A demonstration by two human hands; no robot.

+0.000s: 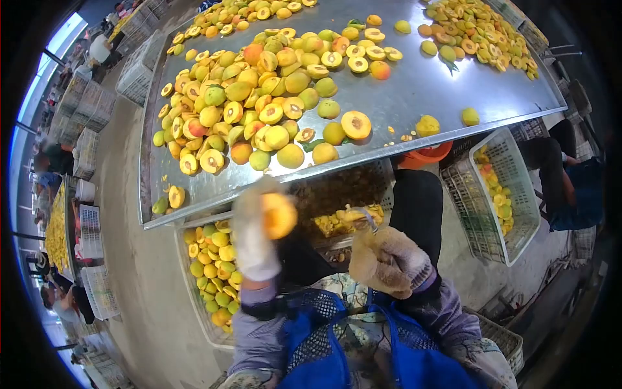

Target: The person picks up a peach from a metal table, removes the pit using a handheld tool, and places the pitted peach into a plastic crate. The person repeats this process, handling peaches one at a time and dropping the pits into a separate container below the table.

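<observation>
My left hand (257, 233), in a pale glove and blurred by motion, holds a halved peach (279, 215) with its orange cut face showing. My right hand (391, 260), in a fuzzy tan glove, is closed around a small tool (367, 217) with a curved metal end. Both hands are in front of my body, below the near edge of the metal table (382, 123). A large pile of whole and halved yellow peaches (240, 91) lies on the table beyond them. Under my right hand's tool, yellow pieces (332, 225) lie in a container.
A crate of peaches (210, 272) stands at my lower left. Right of my knee are an orange bowl (424, 155) and a crate with yellow pieces (499, 194). Another person (573, 188) sits at far right. More crates and people are at left.
</observation>
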